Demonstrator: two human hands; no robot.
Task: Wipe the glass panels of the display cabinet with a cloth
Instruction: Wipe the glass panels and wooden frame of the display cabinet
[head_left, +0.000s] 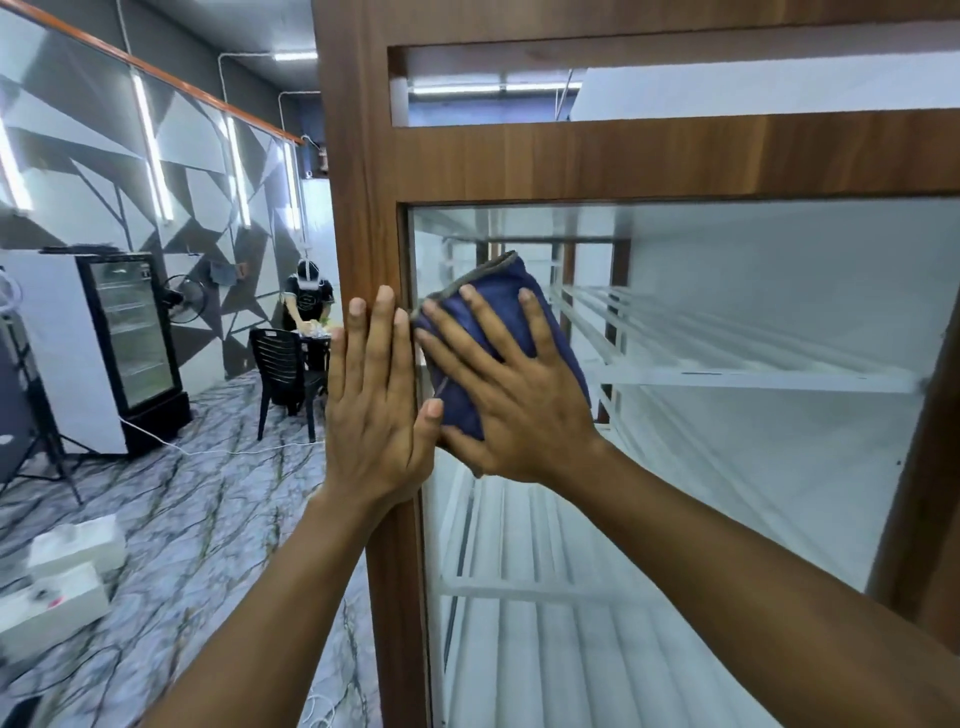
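Two hands work at the cabinet: the right hand (511, 389), fingers spread, presses a folded dark-blue cloth (498, 301) with grey edging against the glass panel (753, 441)'s upper left corner; the left hand (374, 405) lies flat on the wooden frame (358, 208).

Display cabinet (571, 156): wood-grain frame, glass panel (727, 467) set below its crossbar. Behind the glass, white slatted shelves (727, 358) sit one above another; nothing visible on them. A folded blue cloth (511, 306) lies flat against the glass, just right of the cabinet's left post (358, 182). The cabinet stands on a marbled floor (208, 493).
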